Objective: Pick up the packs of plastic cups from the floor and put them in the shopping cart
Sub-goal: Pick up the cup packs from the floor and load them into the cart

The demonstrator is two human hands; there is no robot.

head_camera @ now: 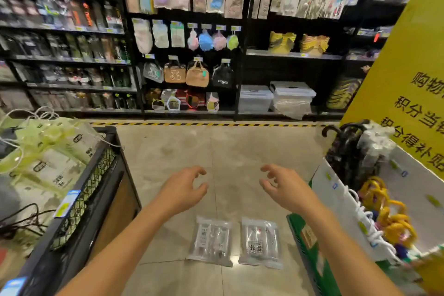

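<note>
Head view. Grip state: the left hand (182, 190) and the right hand (287, 187) are extended over the grey tiled floor (168, 151). Their fingers are loosely curled, the palms are turned toward each other, and they hold nothing.

Workpiece location: two flat packs of plastic cups, wrapped in clear film and carrying printed white labels, lie on the floor side by side, just apart. Both sit nearer the person than the fingertips, in the gap between the two forearms. The left pack (212, 240) lies on the left hand's side, and the right pack (262, 243) lies on the right hand's side. Neither hand touches either pack.

Receptacle: a green plastic-walled cart (310, 255) stands just outside the right forearm and holds white bags. It is judged to be the shopping cart, though this cannot be confirmed. A black wire-mesh bin (96, 190) of pale green bagged goods stands outside the left forearm.

Handling: each pack is judged light. The film is likely smooth and slippery, and the cups inside are likely to crush under a hard squeeze. Because a pack lies flat on the tile, one edge should first be lifted with the fingertips. The pack is then best taken across its short width, thumb on one long edge and fingers on the other, with moderate pressure. One pack per hand appears feasible.
</note>
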